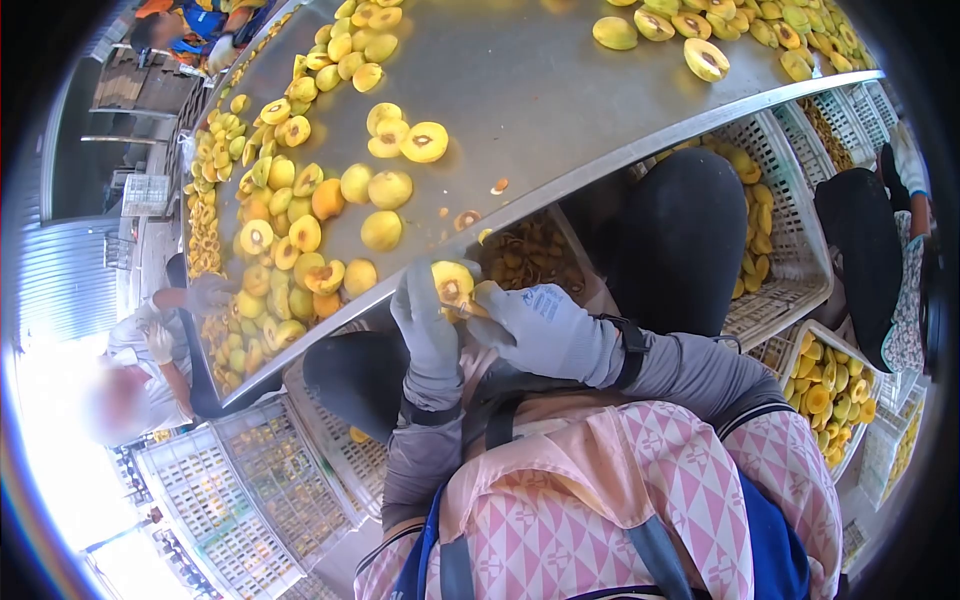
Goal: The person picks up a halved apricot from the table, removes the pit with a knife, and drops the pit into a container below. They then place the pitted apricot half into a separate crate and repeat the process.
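My left hand, in a pale grey glove, is closed around a halved yellow peach, its cut face and brown pit hollow turned up. My right hand, gloved alike, presses its closed fingers against the peach's right side; what they grip is too small and hidden to make out. Both hands are just in front of the metal table's near edge. Beyond the edge, small peach scraps lie on the tabletop, with whole and halved peaches to the left.
Another peach pile is at the far right of the table. Below the edge is a bin of dark pits. A white crate of peach halves stands by my right leg. Co-workers sit left, far left and right.
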{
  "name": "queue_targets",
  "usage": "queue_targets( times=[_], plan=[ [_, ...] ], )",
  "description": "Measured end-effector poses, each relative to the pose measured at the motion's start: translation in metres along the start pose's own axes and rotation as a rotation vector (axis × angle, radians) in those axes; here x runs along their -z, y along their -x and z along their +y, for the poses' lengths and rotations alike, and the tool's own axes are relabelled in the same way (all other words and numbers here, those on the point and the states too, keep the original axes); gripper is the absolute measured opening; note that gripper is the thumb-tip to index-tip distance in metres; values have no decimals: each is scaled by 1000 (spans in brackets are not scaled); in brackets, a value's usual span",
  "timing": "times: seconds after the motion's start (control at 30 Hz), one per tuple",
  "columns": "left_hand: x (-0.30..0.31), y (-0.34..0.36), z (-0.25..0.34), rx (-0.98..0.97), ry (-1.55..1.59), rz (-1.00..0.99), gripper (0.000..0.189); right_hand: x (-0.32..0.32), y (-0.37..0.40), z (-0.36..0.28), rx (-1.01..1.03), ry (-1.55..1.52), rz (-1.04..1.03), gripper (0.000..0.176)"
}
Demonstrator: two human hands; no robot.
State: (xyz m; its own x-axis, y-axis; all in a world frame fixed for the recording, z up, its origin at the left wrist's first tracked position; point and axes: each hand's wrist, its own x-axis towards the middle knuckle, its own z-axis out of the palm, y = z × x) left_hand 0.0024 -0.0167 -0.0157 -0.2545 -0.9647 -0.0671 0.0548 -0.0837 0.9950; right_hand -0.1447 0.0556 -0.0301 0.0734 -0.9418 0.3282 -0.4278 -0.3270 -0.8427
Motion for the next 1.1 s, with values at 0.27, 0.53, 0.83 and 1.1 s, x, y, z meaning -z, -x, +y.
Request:
queue_targets(
  times=[0.27, 0.53, 0.83, 1.1],
  plan=[
    [-9, 2, -4, 16, -6, 278, 39, -1, 2, 0, 29, 438, -118, 46],
    [16, 21, 20, -263, -513, 274, 35, 3, -4, -6, 107, 442, -13, 46],
    [179, 91, 59, -331, -1051, 705, 40, -8, -4, 4, 26, 225, -25, 37],
    [183, 82, 74, -373, -1193, 528, 19, -15, 4, 12, 74, 403, -126, 42]
  ],
)
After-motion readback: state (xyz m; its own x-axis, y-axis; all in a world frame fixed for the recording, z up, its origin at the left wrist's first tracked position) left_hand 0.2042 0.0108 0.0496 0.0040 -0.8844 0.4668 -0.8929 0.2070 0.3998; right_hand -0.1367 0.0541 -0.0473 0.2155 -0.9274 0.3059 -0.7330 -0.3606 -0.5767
